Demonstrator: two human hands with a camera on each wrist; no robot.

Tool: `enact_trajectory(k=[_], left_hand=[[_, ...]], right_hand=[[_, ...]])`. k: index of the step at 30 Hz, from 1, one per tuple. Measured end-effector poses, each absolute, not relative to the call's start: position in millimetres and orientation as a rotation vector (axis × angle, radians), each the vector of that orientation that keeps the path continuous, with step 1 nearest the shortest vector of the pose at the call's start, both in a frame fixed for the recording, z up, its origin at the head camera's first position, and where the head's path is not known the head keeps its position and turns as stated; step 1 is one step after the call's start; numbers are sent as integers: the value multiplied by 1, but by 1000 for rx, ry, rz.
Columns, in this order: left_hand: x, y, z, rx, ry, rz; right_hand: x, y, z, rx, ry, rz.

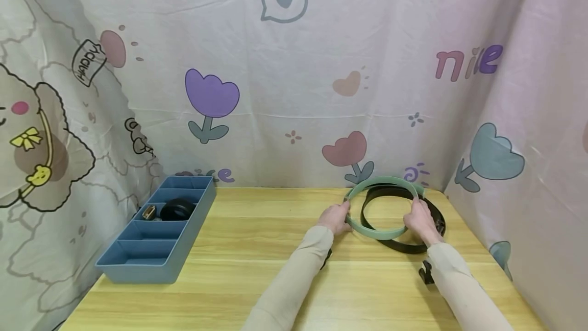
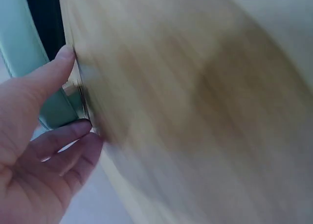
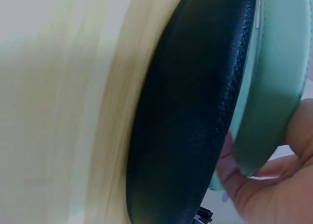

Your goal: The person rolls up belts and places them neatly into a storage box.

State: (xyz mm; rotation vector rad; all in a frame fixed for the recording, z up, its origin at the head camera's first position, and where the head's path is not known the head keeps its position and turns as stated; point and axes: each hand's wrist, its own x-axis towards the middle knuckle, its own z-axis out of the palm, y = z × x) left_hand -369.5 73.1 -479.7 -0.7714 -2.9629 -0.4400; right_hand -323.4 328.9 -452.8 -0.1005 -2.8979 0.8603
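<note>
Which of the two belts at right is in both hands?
The green belt; left hand and right hand grip opposite sides. The black belt, partly behind it, is in neither.

We are in a screened-off work nook, building type unclear: cartoon-printed curtains [image 1: 275,75] line the wood-grain tabletop [image 1: 239,249] along its far, left and right edges.

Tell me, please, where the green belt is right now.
In the head view, the green belt is at the right rear of the table, held as a loop between the left hand and right hand, partly overlapping the looped black belt.
</note>
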Motion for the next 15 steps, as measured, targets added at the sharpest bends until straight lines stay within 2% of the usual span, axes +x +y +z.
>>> enact_trajectory(k=[7, 15], left_hand=[[-370, 57, -484, -758, -2808, -487], [-355, 28, -474, -682, -2776, -354]], right_hand=[[-330, 321, -451, 23, -2746, 962], [-330, 296, -440, 167, -2707, 945]])
